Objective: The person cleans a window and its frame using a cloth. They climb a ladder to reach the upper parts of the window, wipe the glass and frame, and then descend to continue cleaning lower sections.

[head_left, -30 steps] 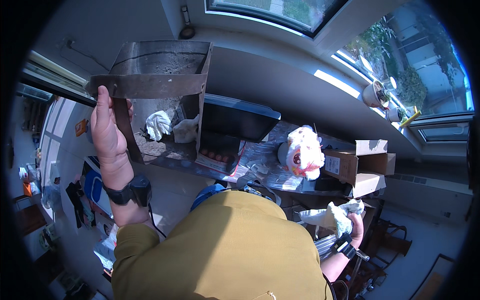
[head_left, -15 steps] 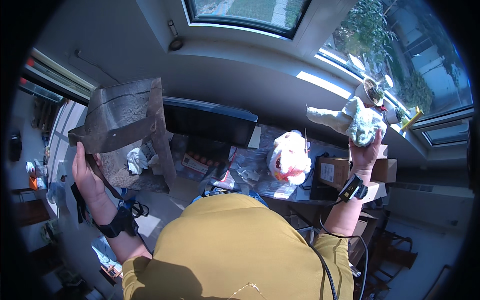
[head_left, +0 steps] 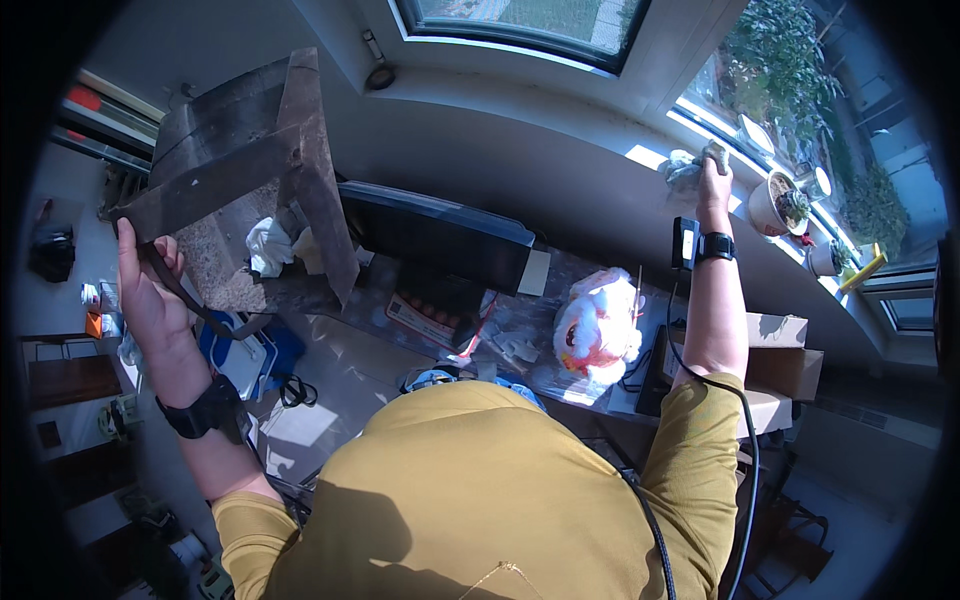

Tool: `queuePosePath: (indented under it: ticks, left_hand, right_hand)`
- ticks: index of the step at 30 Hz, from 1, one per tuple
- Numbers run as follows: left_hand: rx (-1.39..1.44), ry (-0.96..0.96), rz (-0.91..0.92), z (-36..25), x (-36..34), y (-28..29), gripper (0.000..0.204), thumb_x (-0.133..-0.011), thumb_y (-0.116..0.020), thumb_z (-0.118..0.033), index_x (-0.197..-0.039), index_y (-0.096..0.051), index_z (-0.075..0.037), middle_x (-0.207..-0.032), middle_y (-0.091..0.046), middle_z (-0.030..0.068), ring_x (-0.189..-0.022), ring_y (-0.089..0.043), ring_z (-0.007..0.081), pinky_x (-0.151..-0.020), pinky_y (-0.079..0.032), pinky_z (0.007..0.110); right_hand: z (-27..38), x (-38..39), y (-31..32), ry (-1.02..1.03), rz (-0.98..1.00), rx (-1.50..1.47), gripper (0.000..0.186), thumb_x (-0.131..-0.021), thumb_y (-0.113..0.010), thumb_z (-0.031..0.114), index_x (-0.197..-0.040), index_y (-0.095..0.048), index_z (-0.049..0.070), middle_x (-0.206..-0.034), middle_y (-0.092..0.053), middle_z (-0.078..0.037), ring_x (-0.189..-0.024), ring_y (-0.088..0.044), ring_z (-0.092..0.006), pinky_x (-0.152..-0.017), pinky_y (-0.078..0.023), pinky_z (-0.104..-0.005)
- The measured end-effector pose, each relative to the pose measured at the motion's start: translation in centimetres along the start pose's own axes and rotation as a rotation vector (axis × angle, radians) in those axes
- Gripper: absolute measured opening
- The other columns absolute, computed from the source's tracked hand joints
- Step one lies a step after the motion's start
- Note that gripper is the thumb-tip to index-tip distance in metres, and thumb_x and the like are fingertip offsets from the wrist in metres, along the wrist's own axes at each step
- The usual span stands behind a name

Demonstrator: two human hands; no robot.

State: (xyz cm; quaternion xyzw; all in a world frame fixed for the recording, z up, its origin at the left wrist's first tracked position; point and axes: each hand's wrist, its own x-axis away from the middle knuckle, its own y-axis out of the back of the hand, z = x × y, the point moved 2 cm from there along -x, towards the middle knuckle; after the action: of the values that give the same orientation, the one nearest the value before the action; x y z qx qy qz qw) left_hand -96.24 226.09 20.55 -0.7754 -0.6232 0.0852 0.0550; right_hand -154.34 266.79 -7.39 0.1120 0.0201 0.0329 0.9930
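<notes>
My left hand (head_left: 150, 300) grips a corner and strap of a dusty brown box-like object (head_left: 215, 175) at the upper left, which is tilted, with crumpled white cloths (head_left: 270, 246) inside. My right hand (head_left: 715, 180), fingers wrapped round a pale grey-white cloth (head_left: 683, 172), is raised against the windowsill (head_left: 745, 150), just left of a potted plant (head_left: 775, 205). Whether the cloth touches the sill or the wall under it, I cannot tell.
Below the window, a desk (head_left: 540, 300) holds a black monitor (head_left: 440, 240), a white-and-red plush toy (head_left: 598, 330) and open cardboard boxes (head_left: 775, 350). A second pot (head_left: 823, 258) stands on the sill. A black cable (head_left: 750, 450) runs along my right arm.
My right hand has risen from low right to the windowsill with the cloth. My left hand and the brown object have shifted left, and the object is more tilted.
</notes>
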Motion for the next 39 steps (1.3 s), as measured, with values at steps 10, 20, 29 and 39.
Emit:
queuePosePath:
  ticks: [10, 20, 29, 39]
  left_hand:
    - [0.22, -0.048, 0.244, 4.4, -4.0, -16.0, 0.038, -0.087, -0.062, -0.047, -0.092, -0.052, -0.011, -0.066, -0.049, 0.0012, -0.056, -0.046, 0.0106, -0.053, -0.037, 0.023]
    - [0.064, 0.071, 0.252, 12.7, -2.6, -19.3, 0.039, -0.086, -0.065, -0.043, -0.075, -0.057, -0.006, -0.059, -0.055, 0.0023, -0.048, -0.049, 0.0084, -0.045, -0.041, 0.021]
    - [-0.34, 0.188, 0.448, 9.9, -6.2, -9.5, 0.031, -0.082, -0.073, -0.032, -0.069, -0.055, -0.01, -0.06, -0.055, -0.0003, -0.051, -0.049, 0.0057, -0.049, -0.039, 0.019]
    - [-0.653, 0.342, 0.557, 12.1, -17.1, -8.0, 0.036, -0.08, -0.073, -0.036, -0.063, -0.061, -0.006, -0.056, -0.056, 0.0008, -0.048, -0.051, 0.0063, -0.048, -0.041, 0.019]
  right_hand:
    - [-2.6, 0.3, -6.7, 0.058, 0.108, 1.021, 0.043, -0.08, -0.057, 0.012, -0.123, -0.056, 0.014, -0.133, -0.047, -0.018, -0.125, -0.043, -0.0342, -0.105, -0.036, -0.0389]
    - [-0.5, 2.0, -7.1, -0.046, 0.067, 1.034, 0.051, -0.078, -0.052, -0.001, -0.126, -0.054, 0.016, -0.133, -0.045, -0.015, -0.125, -0.043, -0.0331, -0.105, -0.036, -0.0374]
    - [0.1, 1.8, -7.1, 0.063, 0.099, 1.104, 0.044, -0.078, -0.053, 0.001, -0.12, -0.057, 0.014, -0.128, -0.05, -0.017, -0.119, -0.049, -0.0345, -0.101, -0.039, -0.0389]
    - [13.2, 5.0, -13.4, 0.625, -0.16, 1.16, 0.024, -0.071, -0.068, 0.014, -0.095, -0.062, 0.011, -0.091, -0.06, -0.014, -0.083, -0.061, -0.0342, -0.072, -0.051, -0.0428]
